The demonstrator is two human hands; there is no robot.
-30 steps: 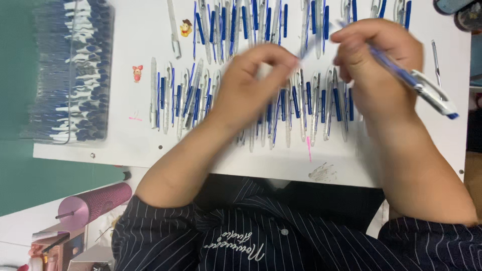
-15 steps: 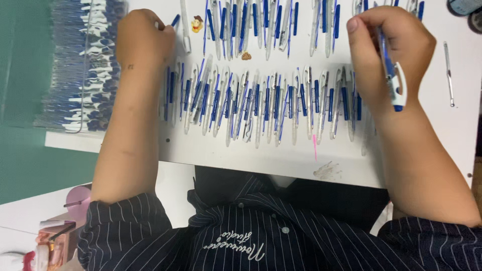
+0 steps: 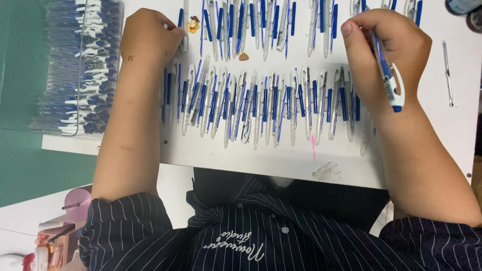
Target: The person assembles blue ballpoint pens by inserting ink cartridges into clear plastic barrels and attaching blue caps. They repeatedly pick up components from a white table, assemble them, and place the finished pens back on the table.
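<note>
Your right hand is closing its fingers around a blue-and-white pen, gripping it near the far right part of the white board, with the pen's clip end sticking out toward you below your knuckles. Your left hand is resting curled at the far left part of the board, its fingertips pinching a white pen piece at the left end of the far row; how firmly it is holding that piece is hard to tell. Your two hands are sitting well apart, one toward each end of the rows.

A near row of pens is lying side by side across the middle of the board, running between your forearms. A far row of pens is running along the board's far edge. A clear tray of pens is sitting just off the board's left edge. A lone metal refill is lying near the right edge. A pink mark is showing close to the near edge.
</note>
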